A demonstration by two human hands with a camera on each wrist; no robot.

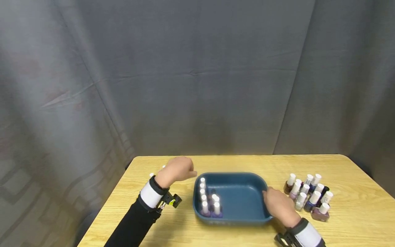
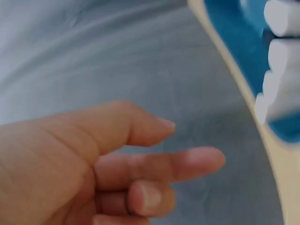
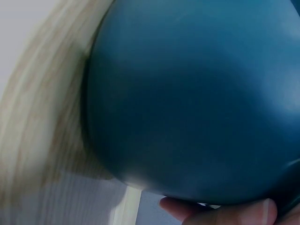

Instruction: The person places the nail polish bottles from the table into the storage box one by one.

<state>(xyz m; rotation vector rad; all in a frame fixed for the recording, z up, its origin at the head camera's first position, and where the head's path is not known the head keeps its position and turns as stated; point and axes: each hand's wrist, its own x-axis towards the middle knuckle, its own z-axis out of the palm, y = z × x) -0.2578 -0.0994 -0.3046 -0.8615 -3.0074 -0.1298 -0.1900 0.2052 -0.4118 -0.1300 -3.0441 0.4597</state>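
Note:
A dark blue tray sits on the wooden table, with several white-capped nail polish bottles standing along its left side. My right hand grips the tray's right end; in the right wrist view its fingers show at the rim. Left of the tray, my left hand is raised above the table near the back left corner of the rim. Nothing lies between its thumb and forefinger, which stand apart, while the other fingers bend loosely.
On the table to the right stands a group of several nail polish bottles in mixed colours, close to my right hand. White caps peek out behind the left wrist. A grey curtain hangs along the table's back edge.

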